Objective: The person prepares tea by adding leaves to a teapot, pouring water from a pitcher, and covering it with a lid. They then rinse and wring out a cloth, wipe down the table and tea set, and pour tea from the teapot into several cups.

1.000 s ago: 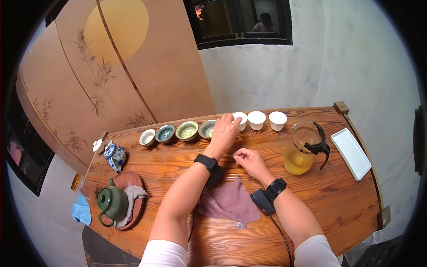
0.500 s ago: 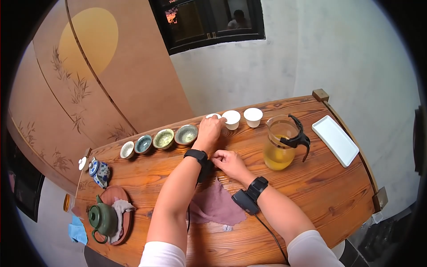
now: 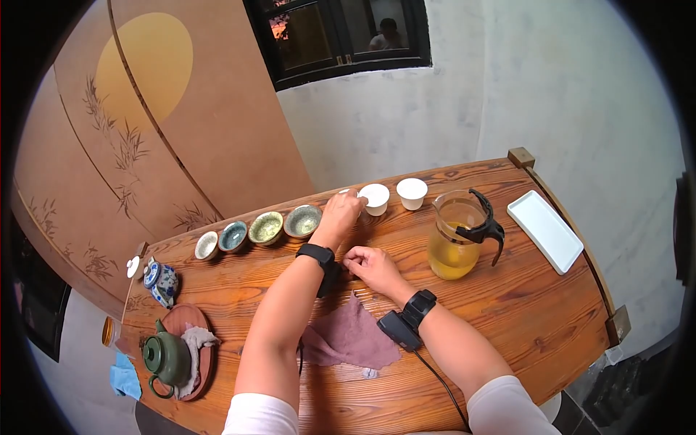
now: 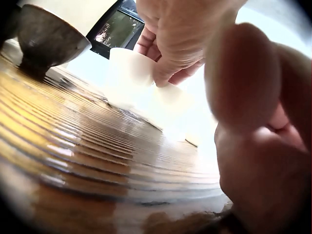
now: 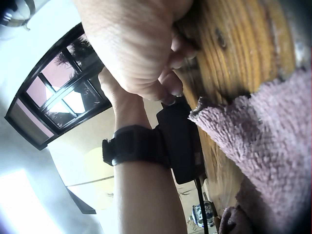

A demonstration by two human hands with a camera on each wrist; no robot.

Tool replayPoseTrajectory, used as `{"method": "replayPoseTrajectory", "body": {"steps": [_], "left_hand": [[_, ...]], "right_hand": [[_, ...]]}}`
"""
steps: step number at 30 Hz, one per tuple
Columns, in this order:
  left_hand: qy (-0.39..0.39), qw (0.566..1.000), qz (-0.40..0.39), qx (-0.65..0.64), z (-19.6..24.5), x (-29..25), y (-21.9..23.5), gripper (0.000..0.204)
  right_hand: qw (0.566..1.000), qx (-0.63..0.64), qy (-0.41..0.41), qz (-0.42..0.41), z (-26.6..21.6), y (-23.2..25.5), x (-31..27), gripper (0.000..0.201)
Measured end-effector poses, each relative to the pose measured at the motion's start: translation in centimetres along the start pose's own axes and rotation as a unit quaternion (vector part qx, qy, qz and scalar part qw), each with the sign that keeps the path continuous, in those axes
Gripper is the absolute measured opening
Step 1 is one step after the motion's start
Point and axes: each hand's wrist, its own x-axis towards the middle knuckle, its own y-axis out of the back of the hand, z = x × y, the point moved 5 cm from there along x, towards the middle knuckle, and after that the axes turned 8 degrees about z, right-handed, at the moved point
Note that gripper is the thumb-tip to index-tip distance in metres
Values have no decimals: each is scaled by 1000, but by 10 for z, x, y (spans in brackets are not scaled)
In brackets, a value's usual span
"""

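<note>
In the head view my left hand (image 3: 339, 217) reaches to the back of the table and pinches the leftmost white cup (image 3: 349, 192), mostly hidden behind the fingers. The left wrist view shows the thumb and a finger at the rim of this cup (image 4: 129, 68). Two more white cups, a middle one (image 3: 375, 199) and a right one (image 3: 412, 193), stand to its right. Left of it is a grey-green bowl (image 3: 302, 221). My right hand (image 3: 377, 268) rests low over the table, fingers loosely curled, nothing seen in it.
A glass pitcher (image 3: 454, 250) of yellow liquid and a white tray (image 3: 545, 230) stand right. Three small bowls continue the row leftward. A green teapot (image 3: 168, 357) and blue-white pot (image 3: 159, 283) are left. A mauve cloth (image 3: 353, 333) lies between my forearms.
The head view has turned right. My left hand has come from beside the leftmost white cup to cover most of it. My right hand keeps much the same pose.
</note>
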Motion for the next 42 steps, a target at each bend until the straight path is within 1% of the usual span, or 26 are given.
{"method": "replayPoseTrajectory", "body": {"steps": [4,6,10,12,15,19,21,24,30,34,37,39,40,42], "left_hand": [[0,1000,-26,13,1,-5,8,16],[13,999,-49,16,2,-10,14,18],[-5,999,-31,21,6,-13,21,19],[2,998,-60,34,6,-12,20,19],[-3,996,-77,40,5,-11,19,20],[-20,997,-62,44,10,-12,21,23],[-55,998,-20,29,13,-14,22,11],[-62,997,-10,38,12,-14,22,16],[-59,997,-14,43,12,-15,25,24],[-71,996,-26,56,12,-19,25,24],[-80,992,-31,97,9,-22,19,28],[-62,989,-50,121,9,-22,19,31],[-63,989,-50,122,11,-20,23,31],[-65,988,-24,136,17,-16,34,34]], "right_hand": [[1000,-12,6,1,3,0,1,14],[1000,21,6,4,10,-3,2,15],[1000,-5,-8,-1,5,-1,0,15],[1000,-3,0,-2,2,0,0,15],[1000,-5,1,1,2,0,1,16],[1000,-17,0,4,-1,1,0,16],[1000,13,19,6,3,-1,1,15],[1000,-3,15,8,2,0,1,16],[1000,-8,15,11,4,0,2,16],[1000,-15,13,11,5,-1,2,16],[1000,-5,19,11,6,-1,3,16],[1000,1,14,6,8,-1,3,16],[1000,3,14,7,8,-1,3,16],[1000,12,14,5,8,-1,3,17]]}}
